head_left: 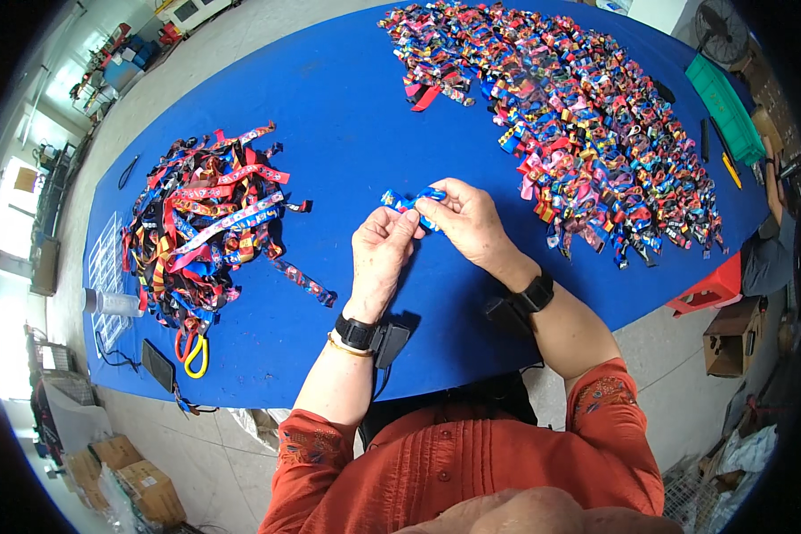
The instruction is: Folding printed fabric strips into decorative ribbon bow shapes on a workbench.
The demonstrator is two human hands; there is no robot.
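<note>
Both of my hands meet over the middle of the blue-covered table (329,116). Between them is a blue patterned ribbon (393,201), bent into a loop or knot. My left hand (384,245) pinches its lower part between thumb and fingertips. With thumb and forefinger, my right hand (465,221) grips the upper right part. Fingers hide some of the ribbon, so I cannot tell whether it is tied. To the left lies a tangled heap of loose printed ribbons (209,222). A broad pile of knotted, multicoloured ribbon pieces (587,116) covers the right and far side.
Scissors (198,354) with red and yellow handles, a phone (157,366), a clear bottle (120,303) and a white wire rack (107,254) lie at the left edge. At the right are a green bin (724,107), a yellow cutter (732,169) and a red stool (710,285). Another person's arm (772,191) shows there.
</note>
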